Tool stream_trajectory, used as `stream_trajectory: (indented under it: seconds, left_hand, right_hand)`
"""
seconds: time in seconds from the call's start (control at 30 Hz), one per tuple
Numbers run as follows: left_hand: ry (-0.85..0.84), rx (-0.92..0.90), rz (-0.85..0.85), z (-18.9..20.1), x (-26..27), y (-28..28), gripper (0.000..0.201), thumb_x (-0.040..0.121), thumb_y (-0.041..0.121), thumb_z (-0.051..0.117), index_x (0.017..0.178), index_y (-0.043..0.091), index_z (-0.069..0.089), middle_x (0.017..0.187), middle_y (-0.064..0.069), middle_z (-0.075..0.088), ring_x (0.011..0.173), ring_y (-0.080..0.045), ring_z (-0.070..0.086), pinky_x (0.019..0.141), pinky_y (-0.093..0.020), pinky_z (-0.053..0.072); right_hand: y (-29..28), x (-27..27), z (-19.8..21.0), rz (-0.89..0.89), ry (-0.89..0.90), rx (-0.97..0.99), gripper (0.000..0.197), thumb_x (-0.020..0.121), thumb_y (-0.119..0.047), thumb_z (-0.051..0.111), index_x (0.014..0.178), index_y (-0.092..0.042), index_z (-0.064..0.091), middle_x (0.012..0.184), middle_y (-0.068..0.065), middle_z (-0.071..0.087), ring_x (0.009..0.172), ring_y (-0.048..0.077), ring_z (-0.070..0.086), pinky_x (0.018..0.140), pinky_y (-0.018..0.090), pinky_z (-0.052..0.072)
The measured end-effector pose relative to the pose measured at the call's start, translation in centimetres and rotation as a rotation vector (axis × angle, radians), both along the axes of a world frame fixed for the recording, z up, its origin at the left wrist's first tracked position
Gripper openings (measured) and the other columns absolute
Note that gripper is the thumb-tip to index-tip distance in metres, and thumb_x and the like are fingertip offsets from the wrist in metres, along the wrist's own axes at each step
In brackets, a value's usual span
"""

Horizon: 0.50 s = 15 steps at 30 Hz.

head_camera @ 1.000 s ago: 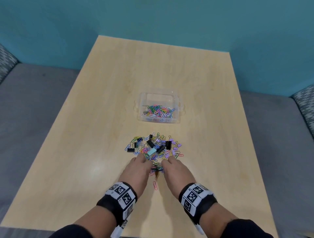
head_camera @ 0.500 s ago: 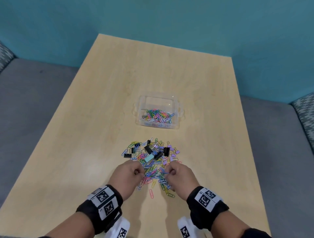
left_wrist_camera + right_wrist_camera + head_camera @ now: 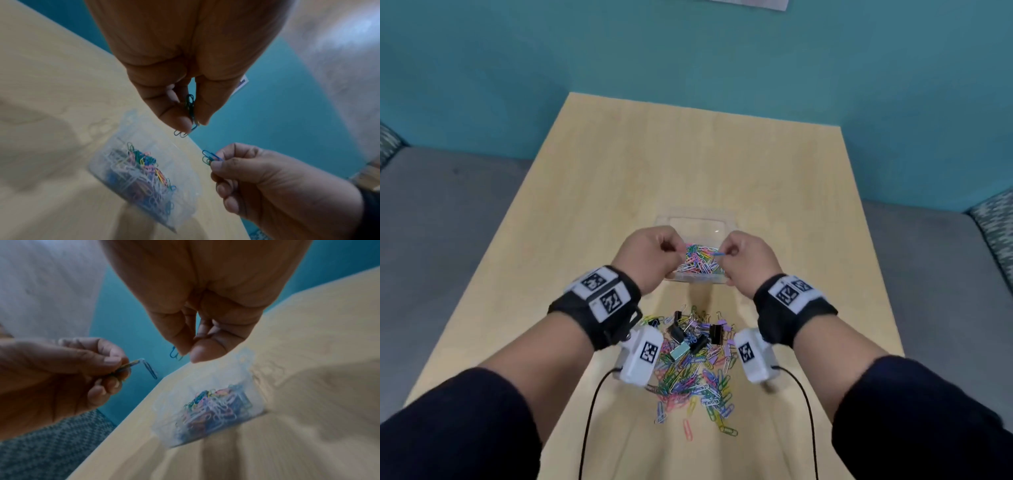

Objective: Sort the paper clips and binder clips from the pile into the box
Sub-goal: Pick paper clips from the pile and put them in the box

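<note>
A clear plastic box [image 3: 727, 222] [image 3: 180, 164] [image 3: 244, 369] holding several coloured paper clips [image 3: 697, 262] stands mid-table. Both hands hover over it. My left hand [image 3: 654, 255] [image 3: 191, 123] [image 3: 121, 368] pinches a few paper clips [image 3: 190, 112] between thumb and fingers. My right hand [image 3: 741, 255] [image 3: 186, 352] [image 3: 213, 160] pinches blue and green paper clips [image 3: 207, 156] [image 3: 174, 353]. Nearer to me lies the pile [image 3: 693, 363] of coloured paper clips and black binder clips [image 3: 715, 334].
The light wooden table [image 3: 619, 205] stands against a teal wall, with grey seating on both sides. Loose paper clips [image 3: 688, 428] lie scattered toward the near edge. Wrist camera cables [image 3: 589, 411] hang below both forearms.
Both hands have lifted from the pile, each pinching paper clips, and moved forward to hover over the box.
</note>
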<state>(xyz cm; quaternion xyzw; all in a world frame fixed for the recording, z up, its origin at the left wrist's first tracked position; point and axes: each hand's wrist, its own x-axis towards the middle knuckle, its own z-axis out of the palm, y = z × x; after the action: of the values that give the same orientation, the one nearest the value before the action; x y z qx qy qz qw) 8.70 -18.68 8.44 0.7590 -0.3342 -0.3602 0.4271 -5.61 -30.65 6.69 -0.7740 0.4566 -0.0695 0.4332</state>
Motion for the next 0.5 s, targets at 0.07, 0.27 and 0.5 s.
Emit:
stream_trajectory:
  seconds: [0.07, 0.27, 0.5]
  left_hand:
    - [-0.053, 0.013, -0.032, 0.1, 0.3, -1.6, 0.014, 0.079, -0.002, 0.062, 0.071, 0.01, 0.064, 0.062, -0.001, 0.061, 0.053, -0.017, 0.058, 0.056, -0.031, 0.054]
    - [-0.2, 0.11, -0.037, -0.9, 0.4, 0.7, 0.009, 0.084, 0.015, 0.064, 0.076, 0.02, 0.064, 0.075, 0.003, 0.065, 0.061, -0.018, 0.066, 0.054, -0.026, 0.053]
    - [-0.304, 0.478, -0.095, -6.6, -4.7, 15.6, 0.027, 0.072, 0.03, 0.074, 0.092, 0.025, 0.057, 0.093, 0.004, 0.053, 0.081, -0.017, 0.059, 0.07, -0.028, 0.042]
  right_hand:
    - [-0.8, 1.3, 0.1, 0.047, 0.045, -0.065, 0.012, 0.077, -0.009, 0.059, 0.073, -0.02, 0.058, 0.07, 0.001, 0.063, 0.067, 0.026, 0.065, 0.064, 0.044, 0.057]
    - [0.4, -1.3, 0.3, 0.107, 0.106, -0.148, 0.022, 0.086, -0.021, 0.058, 0.107, -0.02, 0.059, 0.097, 0.001, 0.062, 0.086, 0.021, 0.059, 0.078, 0.033, 0.049]
    - [10.1, -14.0, -4.0, 0.309, 0.349, 0.057, 0.034, 0.082, -0.03, 0.06, 0.114, -0.031, 0.049, 0.103, -0.009, 0.047, 0.089, 0.011, 0.054, 0.075, 0.021, 0.041]
